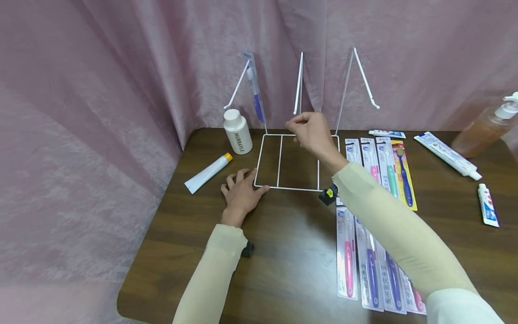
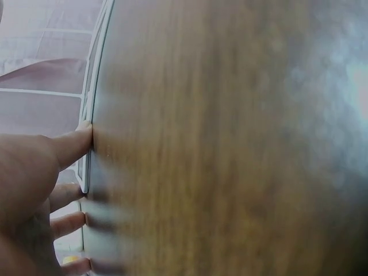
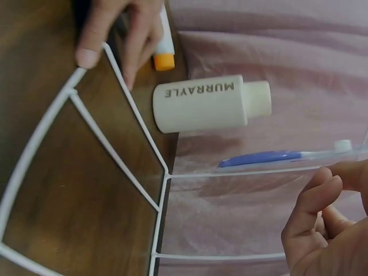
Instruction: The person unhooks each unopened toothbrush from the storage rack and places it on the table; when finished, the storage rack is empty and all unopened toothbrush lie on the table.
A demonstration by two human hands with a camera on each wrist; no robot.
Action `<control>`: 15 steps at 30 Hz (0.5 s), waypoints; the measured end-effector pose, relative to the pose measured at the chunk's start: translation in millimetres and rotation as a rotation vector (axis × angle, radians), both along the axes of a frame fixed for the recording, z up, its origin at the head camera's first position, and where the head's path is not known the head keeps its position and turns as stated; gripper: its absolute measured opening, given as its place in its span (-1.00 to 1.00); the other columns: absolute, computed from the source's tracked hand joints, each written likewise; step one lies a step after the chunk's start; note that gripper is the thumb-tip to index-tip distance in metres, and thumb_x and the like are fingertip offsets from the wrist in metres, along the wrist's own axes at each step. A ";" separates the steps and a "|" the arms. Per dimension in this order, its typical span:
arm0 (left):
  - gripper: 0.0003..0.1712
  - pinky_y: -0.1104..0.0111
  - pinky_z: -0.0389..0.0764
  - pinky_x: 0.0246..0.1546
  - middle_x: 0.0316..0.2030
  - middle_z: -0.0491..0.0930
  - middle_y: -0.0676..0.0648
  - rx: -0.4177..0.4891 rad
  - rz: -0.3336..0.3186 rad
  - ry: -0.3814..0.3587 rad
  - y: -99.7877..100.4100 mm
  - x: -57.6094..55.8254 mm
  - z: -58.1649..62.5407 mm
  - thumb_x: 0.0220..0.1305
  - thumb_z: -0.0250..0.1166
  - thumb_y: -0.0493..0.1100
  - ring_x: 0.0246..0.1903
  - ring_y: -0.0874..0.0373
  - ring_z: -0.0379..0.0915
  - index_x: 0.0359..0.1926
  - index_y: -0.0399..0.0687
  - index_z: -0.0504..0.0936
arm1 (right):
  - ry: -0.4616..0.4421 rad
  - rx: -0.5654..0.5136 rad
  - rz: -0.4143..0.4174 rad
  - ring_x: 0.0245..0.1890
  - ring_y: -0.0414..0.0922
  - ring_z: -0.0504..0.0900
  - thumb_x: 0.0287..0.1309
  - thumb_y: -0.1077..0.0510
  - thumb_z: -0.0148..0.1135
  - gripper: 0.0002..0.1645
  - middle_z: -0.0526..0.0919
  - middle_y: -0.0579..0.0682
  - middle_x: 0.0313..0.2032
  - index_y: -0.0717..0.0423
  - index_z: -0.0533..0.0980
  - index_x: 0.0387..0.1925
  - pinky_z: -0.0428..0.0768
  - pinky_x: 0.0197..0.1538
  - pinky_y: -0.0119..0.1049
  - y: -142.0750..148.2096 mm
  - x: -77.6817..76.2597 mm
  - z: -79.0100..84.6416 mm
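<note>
A white wire display rack (image 1: 298,189) stands on the table, with three prongs rising at its back. My left hand (image 1: 242,191) rests at the front left corner of its base, fingers spread on the tabletop and thumb touching the wire (image 2: 87,155). Near the tip of the middle prong (image 1: 298,83) is my right hand (image 1: 311,132). Its fingers are curled toward the thumb, with nothing visible between them in the right wrist view (image 3: 322,224). On the left prong hangs a packaged purple toothbrush (image 1: 256,92), also seen in the right wrist view.
A white bottle (image 1: 238,135) and a yellow-capped tube (image 1: 208,173) stand and lie left of the rack. Several packaged toothbrushes (image 1: 348,256) lie in two rows on the right, partly under my right arm. Toothpaste tubes (image 1: 447,154) and a pump bottle (image 1: 481,130) are farther right.
</note>
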State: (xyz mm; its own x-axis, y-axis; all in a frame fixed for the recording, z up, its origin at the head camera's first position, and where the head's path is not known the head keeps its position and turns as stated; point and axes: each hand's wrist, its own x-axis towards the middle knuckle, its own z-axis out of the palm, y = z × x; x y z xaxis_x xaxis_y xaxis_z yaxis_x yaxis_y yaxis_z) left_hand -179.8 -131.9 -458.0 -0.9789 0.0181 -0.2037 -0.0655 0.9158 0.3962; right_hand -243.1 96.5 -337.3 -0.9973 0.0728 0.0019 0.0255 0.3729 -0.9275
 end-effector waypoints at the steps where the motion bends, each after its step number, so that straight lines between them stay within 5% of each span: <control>1: -0.05 -0.44 -0.01 0.70 0.80 0.18 -0.07 0.002 0.002 -0.001 0.3 -0.2 -0.7 0.61 0.34 0.39 0.75 -0.35 -0.04 0.83 0.27 0.29 | 0.015 0.010 -0.004 -0.68 -0.42 0.57 0.53 0.03 0.43 -0.67 0.63 -0.36 -0.63 0.25 0.83 -0.04 0.45 -0.55 -0.47 -4.0 -7.2 0.5; 6: -0.07 -0.42 0.03 0.69 0.79 0.19 -0.06 -0.011 0.006 0.006 0.6 -0.3 -0.6 0.62 0.34 0.39 0.75 -0.33 -0.02 0.82 0.29 0.30 | 0.102 0.029 -0.006 -0.57 -0.35 0.64 0.51 0.00 0.41 -0.65 0.70 -0.30 -0.58 0.19 0.87 0.01 0.52 -0.41 -0.43 -21.9 -34.7 1.8; 12: -0.08 -0.41 0.04 0.69 0.79 0.19 -0.06 -0.013 0.010 0.007 0.5 0.6 1.4 0.63 0.33 0.39 0.75 -0.32 -0.02 0.82 0.30 0.30 | 0.134 0.065 -0.042 -0.18 -0.14 0.79 0.49 -0.07 0.44 -0.63 0.94 0.03 -0.10 0.07 0.89 0.07 0.65 -0.10 -0.31 -42.0 -60.6 5.6; 15: -0.07 -0.40 0.03 0.69 0.79 0.19 -0.06 -0.010 0.006 0.000 1.4 0.4 1.1 0.62 0.33 0.39 0.75 -0.33 -0.03 0.82 0.31 0.30 | 0.117 0.071 -0.072 -0.10 -0.15 0.82 0.41 -0.13 0.48 -0.65 0.95 -0.08 -0.11 -0.07 0.91 0.05 0.66 -0.04 -0.33 -45.4 -88.9 -3.4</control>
